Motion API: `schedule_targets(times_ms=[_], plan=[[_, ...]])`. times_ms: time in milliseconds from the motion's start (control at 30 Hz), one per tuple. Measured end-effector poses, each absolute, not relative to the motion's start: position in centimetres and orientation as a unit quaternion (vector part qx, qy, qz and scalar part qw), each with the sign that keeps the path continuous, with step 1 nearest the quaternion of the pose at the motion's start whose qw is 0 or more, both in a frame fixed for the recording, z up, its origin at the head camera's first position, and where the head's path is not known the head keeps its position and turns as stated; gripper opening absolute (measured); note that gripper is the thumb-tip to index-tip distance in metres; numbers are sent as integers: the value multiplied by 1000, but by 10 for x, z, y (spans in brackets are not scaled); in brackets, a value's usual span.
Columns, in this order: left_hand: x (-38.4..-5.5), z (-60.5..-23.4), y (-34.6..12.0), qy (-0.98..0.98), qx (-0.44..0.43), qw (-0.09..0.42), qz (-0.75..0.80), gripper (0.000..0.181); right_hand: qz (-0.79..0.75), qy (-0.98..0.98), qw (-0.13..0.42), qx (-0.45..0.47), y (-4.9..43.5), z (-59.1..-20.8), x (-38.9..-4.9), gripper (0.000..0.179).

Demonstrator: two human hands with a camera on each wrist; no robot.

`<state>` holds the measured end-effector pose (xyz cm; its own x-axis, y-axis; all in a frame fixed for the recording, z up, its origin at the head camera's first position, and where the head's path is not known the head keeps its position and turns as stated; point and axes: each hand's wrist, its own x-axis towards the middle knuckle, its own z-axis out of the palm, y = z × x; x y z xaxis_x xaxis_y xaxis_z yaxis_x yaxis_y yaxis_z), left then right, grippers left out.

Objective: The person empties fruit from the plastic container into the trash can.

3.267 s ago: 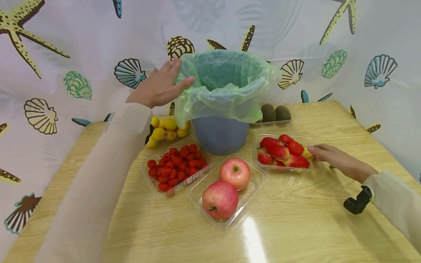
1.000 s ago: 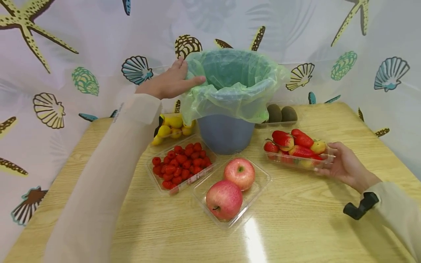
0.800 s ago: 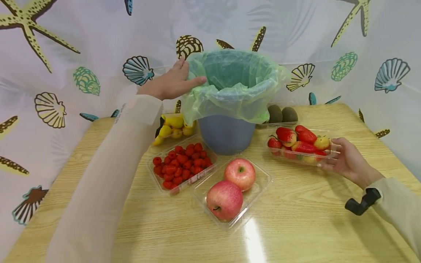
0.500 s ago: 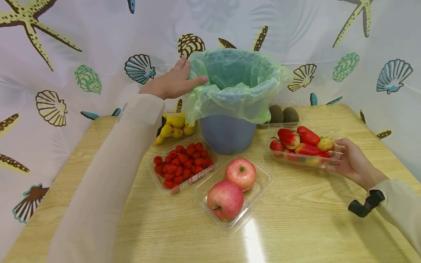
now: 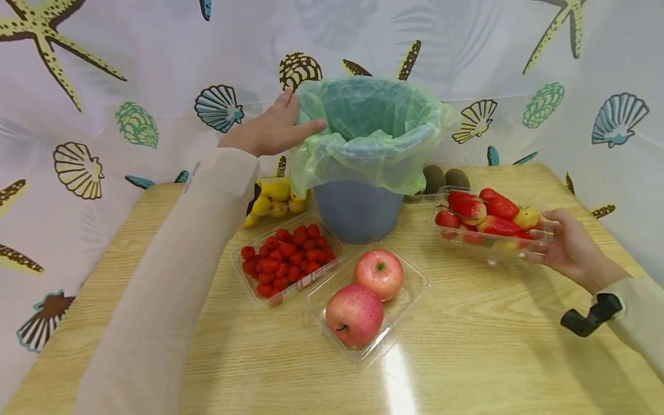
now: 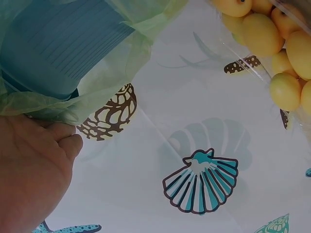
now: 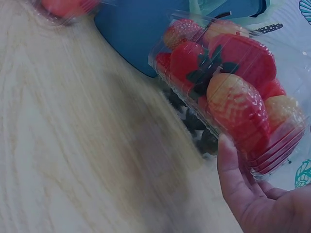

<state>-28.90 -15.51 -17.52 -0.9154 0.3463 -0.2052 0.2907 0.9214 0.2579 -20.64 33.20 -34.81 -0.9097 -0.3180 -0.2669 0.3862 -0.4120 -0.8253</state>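
Note:
In the head view my left hand (image 5: 270, 129), fingers extended, rests against the left rim of a blue bin (image 5: 358, 213). A thin green bag (image 5: 363, 153) lines this bin and hangs over its rim. On the right, my right hand (image 5: 576, 248) grips the near right end of a clear plastic box (image 5: 487, 233) of red and yellowish strawberries (image 5: 498, 225). The box hangs slightly tilted above the table. In the right wrist view, the right thumb (image 7: 228, 160) presses on the box's side; the other fingers are partly hidden below it.
Two apples (image 5: 355, 316) lie in a clear box before the bin, beside a box of raspberries (image 5: 282, 262). Small yellow fruits (image 5: 277, 199) stand at the bin's left, dark kiwi-like fruits (image 5: 434, 178) at its right. A patterned curtain (image 5: 155, 69) hangs behind the wooden table (image 5: 456, 346).
My right hand has taken hold of the strawberry box, lifted it off the table and moved it to the right. My left hand stays at the bin's rim.

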Motion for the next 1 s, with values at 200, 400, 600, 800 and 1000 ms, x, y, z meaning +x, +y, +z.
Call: schedule_targets(times_ms=[200, 400, 600, 800, 1000], plan=[[-288, -173, -157, 973, 161, 125, 110, 90, -846, 491, 202, 47, 331, -332, -214, 26], [-289, -174, -157, 972, 160, 126, 121, 89, -850, 481, 204, 74, 334, -313, -222, 26], [-292, -174, -156, 970, 161, 132, 126, 90, -843, 495, 191, 84, 338, -293, -233, 27], [-291, -175, -157, 970, 164, 129, 122, 89, -840, 500, 175, 116, 339, -271, -247, 28], [-288, -175, -158, 971, 165, 127, 117, 90, -843, 500, 155, 128, 341, -253, -257, 41]])
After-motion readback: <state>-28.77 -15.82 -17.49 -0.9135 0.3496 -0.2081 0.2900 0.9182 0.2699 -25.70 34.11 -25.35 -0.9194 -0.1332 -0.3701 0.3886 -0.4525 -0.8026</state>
